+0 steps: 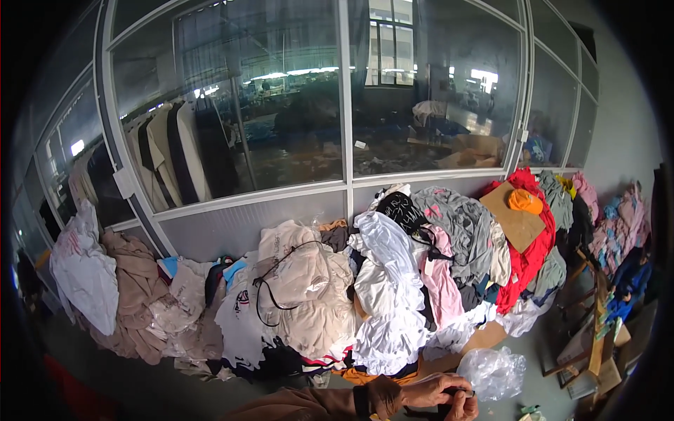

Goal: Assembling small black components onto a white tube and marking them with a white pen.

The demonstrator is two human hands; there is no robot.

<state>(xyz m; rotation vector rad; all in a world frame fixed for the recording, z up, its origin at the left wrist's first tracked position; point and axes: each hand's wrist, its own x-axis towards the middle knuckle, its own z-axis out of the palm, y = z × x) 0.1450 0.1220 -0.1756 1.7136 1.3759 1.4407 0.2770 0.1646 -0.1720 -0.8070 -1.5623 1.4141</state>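
At the lower edge, my left hand (pixel 428 390) reaches in from the left, in a brown sleeve with a dark cuff. Its fingers are bent and closed at the tips. Touching it is my right hand (pixel 461 407), mostly cut off by the frame, with thumb and fingers pinched together. A small dark thing shows between the fingertips, too little of it to name. Just beyond the hands, a crumpled clear plastic bag (pixel 493 373) lies on the floor. Behind them rises a heap with white garments (pixel 393 309) and beige garments (pixel 316 302), crossed by a black cord (pixel 263 281).
A white sack (pixel 84 270) stands at the far left. Grey clothes (pixel 460 231), a red garment (pixel 531 263), a cardboard piece (pixel 507 216) and an orange cap (pixel 524 201) top the right heap. A wooden frame (pixel 598 330) stands at right. Glazed partition (pixel 347 91) behind.
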